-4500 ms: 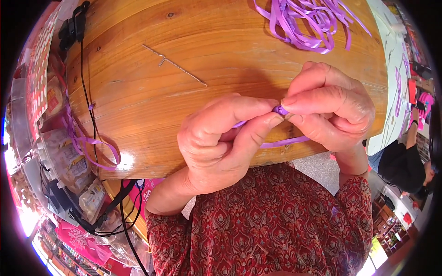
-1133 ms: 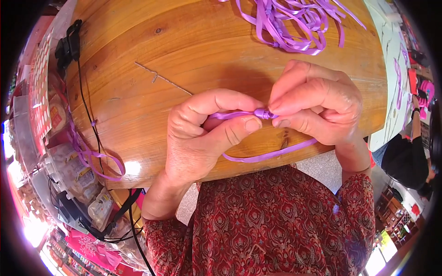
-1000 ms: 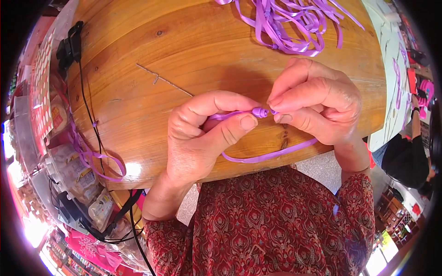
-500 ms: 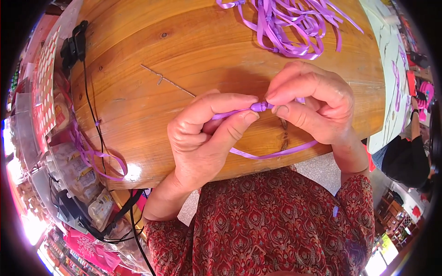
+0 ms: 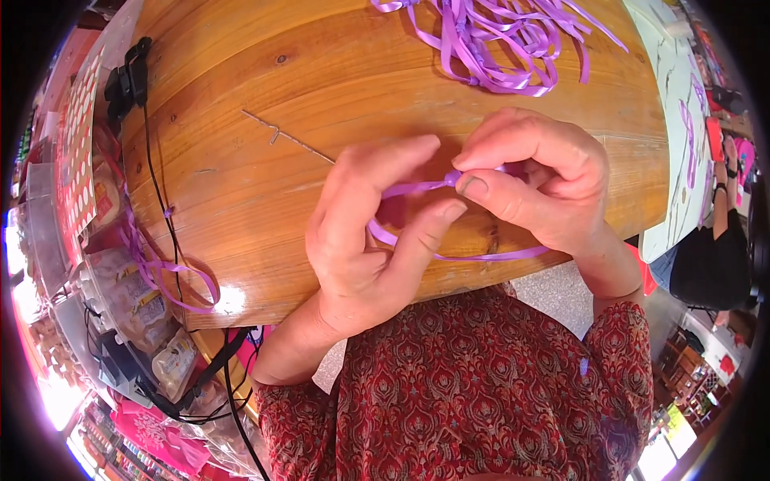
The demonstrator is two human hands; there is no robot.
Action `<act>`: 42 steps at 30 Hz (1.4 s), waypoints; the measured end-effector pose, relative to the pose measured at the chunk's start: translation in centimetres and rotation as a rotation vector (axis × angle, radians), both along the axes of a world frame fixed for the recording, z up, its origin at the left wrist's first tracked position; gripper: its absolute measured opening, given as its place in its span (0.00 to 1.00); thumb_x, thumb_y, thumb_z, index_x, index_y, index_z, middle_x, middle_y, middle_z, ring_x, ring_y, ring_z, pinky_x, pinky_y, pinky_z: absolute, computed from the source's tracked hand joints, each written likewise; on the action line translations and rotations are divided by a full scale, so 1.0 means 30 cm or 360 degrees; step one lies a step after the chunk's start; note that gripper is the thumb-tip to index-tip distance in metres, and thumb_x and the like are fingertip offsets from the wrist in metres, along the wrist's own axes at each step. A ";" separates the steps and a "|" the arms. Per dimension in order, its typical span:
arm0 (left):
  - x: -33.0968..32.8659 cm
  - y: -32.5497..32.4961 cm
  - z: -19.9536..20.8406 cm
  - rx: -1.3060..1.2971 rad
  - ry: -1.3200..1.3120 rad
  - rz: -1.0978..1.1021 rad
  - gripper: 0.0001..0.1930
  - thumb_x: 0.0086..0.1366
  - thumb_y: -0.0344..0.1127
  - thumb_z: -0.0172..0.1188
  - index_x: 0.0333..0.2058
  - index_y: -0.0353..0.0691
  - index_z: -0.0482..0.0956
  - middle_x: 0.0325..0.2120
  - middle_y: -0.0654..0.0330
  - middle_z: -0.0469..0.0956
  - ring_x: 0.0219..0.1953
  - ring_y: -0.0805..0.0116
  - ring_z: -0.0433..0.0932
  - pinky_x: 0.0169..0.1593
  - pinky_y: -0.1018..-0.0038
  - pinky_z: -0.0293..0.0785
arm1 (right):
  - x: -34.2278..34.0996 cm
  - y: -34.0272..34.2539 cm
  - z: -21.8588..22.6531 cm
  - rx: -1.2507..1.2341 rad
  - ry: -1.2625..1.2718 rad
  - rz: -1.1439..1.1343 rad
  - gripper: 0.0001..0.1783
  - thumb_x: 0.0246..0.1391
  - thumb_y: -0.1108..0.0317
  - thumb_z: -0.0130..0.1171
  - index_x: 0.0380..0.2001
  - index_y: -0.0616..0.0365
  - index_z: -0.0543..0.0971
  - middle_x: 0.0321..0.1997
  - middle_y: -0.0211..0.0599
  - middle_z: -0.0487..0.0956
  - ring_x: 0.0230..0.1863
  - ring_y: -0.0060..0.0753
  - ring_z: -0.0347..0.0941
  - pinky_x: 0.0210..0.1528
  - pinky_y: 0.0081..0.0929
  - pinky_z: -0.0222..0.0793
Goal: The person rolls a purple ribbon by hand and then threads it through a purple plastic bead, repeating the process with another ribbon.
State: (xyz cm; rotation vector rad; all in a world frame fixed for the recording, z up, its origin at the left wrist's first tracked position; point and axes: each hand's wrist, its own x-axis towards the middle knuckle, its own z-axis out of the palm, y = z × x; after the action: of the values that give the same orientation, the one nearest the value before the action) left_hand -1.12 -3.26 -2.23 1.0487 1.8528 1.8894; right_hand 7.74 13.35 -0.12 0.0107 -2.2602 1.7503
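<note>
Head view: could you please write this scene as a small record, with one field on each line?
Left hand: open; whether it touches the ribbon is unclear
Right hand: pinching the ribbon at a small lump
Ribbon colour: purple
Wire: lying on the table, with a small bend along it
Ribbon pile: purple, beyond both hands
Table surface: brown wood

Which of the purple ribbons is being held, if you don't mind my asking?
The ribbon whose small knot the right hand pinches; the far ribbon pile and left-edge loop lie untouched.
</note>
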 end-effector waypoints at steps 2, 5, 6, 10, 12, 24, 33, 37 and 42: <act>0.009 0.013 -0.004 0.0110 -0.0314 -0.0052 0.14 0.57 0.24 0.61 0.44 0.33 0.74 0.34 0.60 0.76 0.31 0.77 0.73 0.32 0.84 0.69 | 0.003 0.000 0.022 0.0194 0.0060 -0.0092 0.10 0.43 0.81 0.63 0.32 0.64 0.79 0.32 0.38 0.77 0.29 0.21 0.73 0.29 0.17 0.67; -0.014 0.014 -0.008 0.0145 -0.0699 -0.0195 0.12 0.61 0.28 0.58 0.44 0.34 0.74 0.36 0.61 0.75 0.33 0.77 0.73 0.37 0.84 0.70 | 0.004 0.006 0.026 0.0468 0.0255 -0.0166 0.11 0.42 0.82 0.64 0.32 0.64 0.79 0.31 0.38 0.77 0.27 0.23 0.73 0.25 0.18 0.66; -0.022 0.011 -0.008 0.0071 -0.0769 -0.0289 0.10 0.63 0.29 0.56 0.43 0.34 0.74 0.36 0.62 0.76 0.34 0.77 0.73 0.40 0.83 0.70 | 0.001 0.009 0.023 0.0549 0.0393 -0.0150 0.12 0.40 0.83 0.64 0.33 0.64 0.79 0.32 0.41 0.76 0.27 0.27 0.72 0.25 0.19 0.65; -0.019 0.002 0.005 0.0197 -0.0997 -0.0454 0.10 0.64 0.30 0.56 0.43 0.34 0.75 0.34 0.64 0.76 0.34 0.79 0.72 0.40 0.83 0.69 | -0.014 0.021 0.008 0.0846 0.0544 -0.0060 0.14 0.38 0.82 0.66 0.33 0.64 0.79 0.31 0.40 0.75 0.27 0.29 0.72 0.25 0.20 0.66; -0.031 -0.006 0.028 0.0102 -0.1106 -0.0492 0.09 0.64 0.30 0.55 0.41 0.34 0.76 0.32 0.67 0.76 0.34 0.82 0.71 0.40 0.84 0.68 | -0.015 0.021 0.003 0.0842 0.0562 -0.0079 0.15 0.37 0.81 0.67 0.34 0.64 0.79 0.31 0.41 0.75 0.27 0.30 0.71 0.26 0.20 0.66; -0.038 -0.002 -0.003 0.0067 -0.1268 -0.0377 0.07 0.63 0.29 0.57 0.39 0.36 0.77 0.27 0.69 0.75 0.32 0.85 0.69 0.37 0.86 0.66 | -0.037 0.022 -0.011 0.0727 0.0425 -0.0051 0.14 0.37 0.79 0.67 0.32 0.63 0.80 0.29 0.39 0.76 0.27 0.29 0.73 0.28 0.20 0.67; -0.020 -0.009 -0.014 0.0253 -0.0866 -0.0364 0.06 0.62 0.26 0.56 0.39 0.34 0.77 0.31 0.66 0.75 0.32 0.84 0.69 0.38 0.87 0.65 | -0.035 0.021 -0.015 0.0684 0.0340 -0.0012 0.15 0.37 0.76 0.68 0.34 0.62 0.81 0.29 0.38 0.76 0.28 0.28 0.72 0.28 0.20 0.66; -0.024 0.000 -0.030 0.0232 -0.0642 -0.0323 0.07 0.62 0.26 0.57 0.39 0.35 0.77 0.29 0.67 0.74 0.31 0.84 0.69 0.36 0.87 0.65 | -0.035 0.016 -0.012 0.0668 0.0358 -0.0056 0.14 0.37 0.77 0.67 0.33 0.62 0.81 0.30 0.38 0.76 0.28 0.28 0.72 0.28 0.20 0.66; -0.022 0.002 -0.022 0.0253 -0.1359 -0.0305 0.07 0.61 0.26 0.57 0.39 0.35 0.78 0.29 0.66 0.76 0.29 0.84 0.70 0.35 0.87 0.67 | -0.039 0.030 -0.007 0.0481 0.0230 0.0024 0.17 0.38 0.79 0.66 0.37 0.63 0.80 0.32 0.39 0.76 0.31 0.28 0.72 0.31 0.20 0.66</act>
State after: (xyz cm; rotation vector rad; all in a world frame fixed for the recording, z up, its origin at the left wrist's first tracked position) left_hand -1.79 -3.20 -2.90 0.3210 1.0876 1.9427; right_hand 6.56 14.24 -0.33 0.2093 -2.3963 1.3513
